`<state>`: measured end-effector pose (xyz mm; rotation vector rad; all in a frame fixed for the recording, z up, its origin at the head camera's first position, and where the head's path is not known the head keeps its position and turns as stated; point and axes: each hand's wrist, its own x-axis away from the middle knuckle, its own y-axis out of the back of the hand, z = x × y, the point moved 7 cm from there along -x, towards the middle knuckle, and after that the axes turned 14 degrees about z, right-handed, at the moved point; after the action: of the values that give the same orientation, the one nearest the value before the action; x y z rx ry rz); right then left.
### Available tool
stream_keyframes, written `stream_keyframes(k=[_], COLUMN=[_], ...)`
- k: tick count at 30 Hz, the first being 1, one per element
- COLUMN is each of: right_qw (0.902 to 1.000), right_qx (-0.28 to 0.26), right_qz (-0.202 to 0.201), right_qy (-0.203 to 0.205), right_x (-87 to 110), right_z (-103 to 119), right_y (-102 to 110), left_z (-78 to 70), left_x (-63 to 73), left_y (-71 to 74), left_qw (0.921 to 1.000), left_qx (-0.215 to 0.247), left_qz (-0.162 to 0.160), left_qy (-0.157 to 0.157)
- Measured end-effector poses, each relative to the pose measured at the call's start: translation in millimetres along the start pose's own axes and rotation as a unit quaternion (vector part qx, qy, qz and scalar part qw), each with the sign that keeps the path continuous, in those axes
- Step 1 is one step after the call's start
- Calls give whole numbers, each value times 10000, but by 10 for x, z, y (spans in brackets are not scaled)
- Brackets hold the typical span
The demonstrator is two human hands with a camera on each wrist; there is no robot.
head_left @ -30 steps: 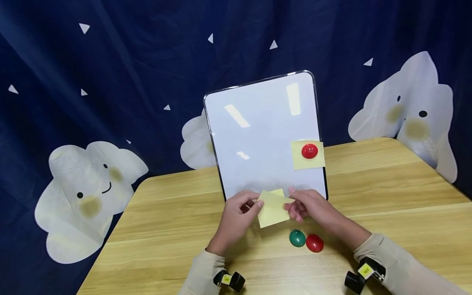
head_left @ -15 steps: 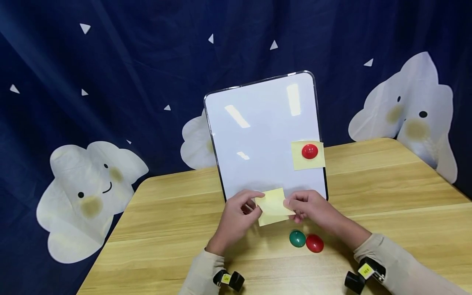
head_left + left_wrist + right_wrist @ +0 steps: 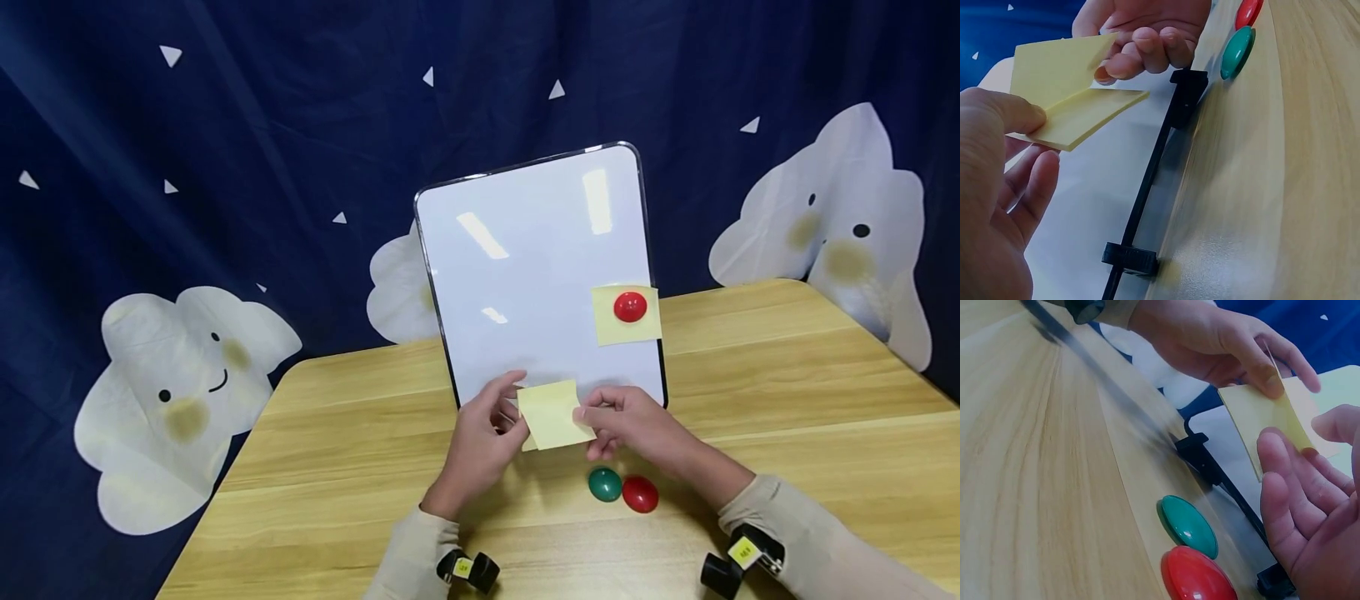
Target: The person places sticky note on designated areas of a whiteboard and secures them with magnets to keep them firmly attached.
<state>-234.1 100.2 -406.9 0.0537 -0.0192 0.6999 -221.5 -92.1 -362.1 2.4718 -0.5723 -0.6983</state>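
I have the left hand (image 3: 483,437) pinching the sticky-note pad (image 3: 1094,117) before the whiteboard (image 3: 525,267) and the right hand (image 3: 630,421) holding the lifted top sheet (image 3: 553,414) by its edge — light, limp and easily creased, I'd judge, so I'd grip only that edge, gently.

A tabletop (image 3: 337,450) in pale wood grain, its far corners rounded, spans the lower half of the head view. A whiteboard (image 3: 532,292) stands on it mid-frame; lower, right of centre, a green domed magnet (image 3: 604,484) lies just beside a red domed magnet (image 3: 641,494).
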Motion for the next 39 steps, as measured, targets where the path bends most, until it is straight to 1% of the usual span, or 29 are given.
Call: stream_keyframes(k=[4,10,16,19,23,28,39], right_qw=[9999,9988,9942,9904,9850,9823,9822], right_qx=[-154,-491,-1052,-1338,-1660,-1765,-1746], right_qz=[24,-14,210,337,465,625,690], right_qy=[7,-35,-44,-2,-62,-76,-12], right_x=[-1,2,-4,-12,-16,-16,-11], right_z=[5,-9,-52,-57,-61,-48,-24], right_y=[-15,-17,-45,-64,-100,-163,-172], left_z=[-8,-46,-51,-52,-51,-41,-2], left_x=[-6,-23,-20,-16,-6,5,-5], left_y=[8,-27,-46,-50,-49,-39,4], left_qw=[9997,9994,9997,9997,9995,9992,9996], left_qx=[92,109,-40,-114,-207,-311,-223], left_qz=[-204,-295,-214,-130,-92,-122,-133], left_qy=[-26,-109,-128,-188,-238,-226,-82])
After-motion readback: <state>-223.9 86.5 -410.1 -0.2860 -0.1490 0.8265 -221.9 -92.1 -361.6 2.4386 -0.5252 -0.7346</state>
